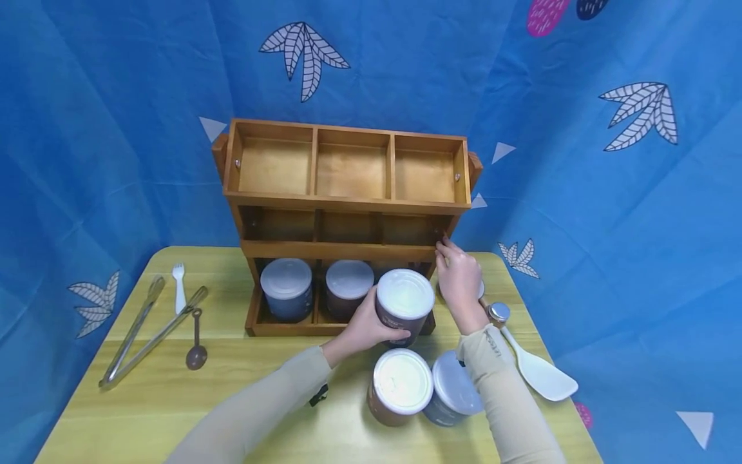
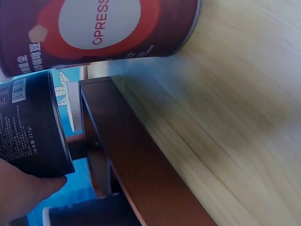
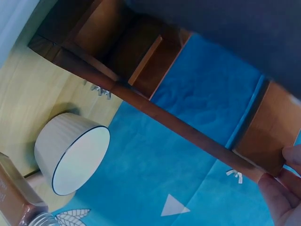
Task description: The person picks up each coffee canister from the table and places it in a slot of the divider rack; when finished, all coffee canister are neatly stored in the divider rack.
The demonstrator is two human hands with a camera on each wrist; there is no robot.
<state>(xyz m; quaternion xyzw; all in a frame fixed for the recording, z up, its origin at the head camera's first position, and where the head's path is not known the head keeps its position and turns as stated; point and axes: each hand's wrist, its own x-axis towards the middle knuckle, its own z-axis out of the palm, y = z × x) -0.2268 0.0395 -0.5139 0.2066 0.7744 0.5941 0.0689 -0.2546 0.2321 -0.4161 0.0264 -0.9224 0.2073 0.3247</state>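
Note:
In the head view my left hand [image 1: 368,325] grips a dark can [image 1: 404,298] with a whitish lid, raised in front of the lower right compartment of a wooden rack [image 1: 348,200]. The left wrist view shows my thumb along the side of this dark can [image 2: 30,127], near its lower rim. My right hand [image 1: 459,274] is at the right side of the rack's middle tier. Close up in the right wrist view, its fingers and thumb pinch the rack's wooden side strip [image 3: 221,153]. Two lidded cans, one blue [image 1: 288,293] and one brown [image 1: 348,290], stand in the bottom tier.
In front of the rack are a reddish-brown can [image 1: 400,390] and a blue-grey can [image 1: 452,393]. A white bowl [image 3: 73,150], a brown jar [image 3: 19,193] and a white spatula [image 1: 545,374] lie to the right. Tongs [image 1: 136,354], a fork [image 1: 180,290] and a brown spoon [image 1: 196,351] are left.

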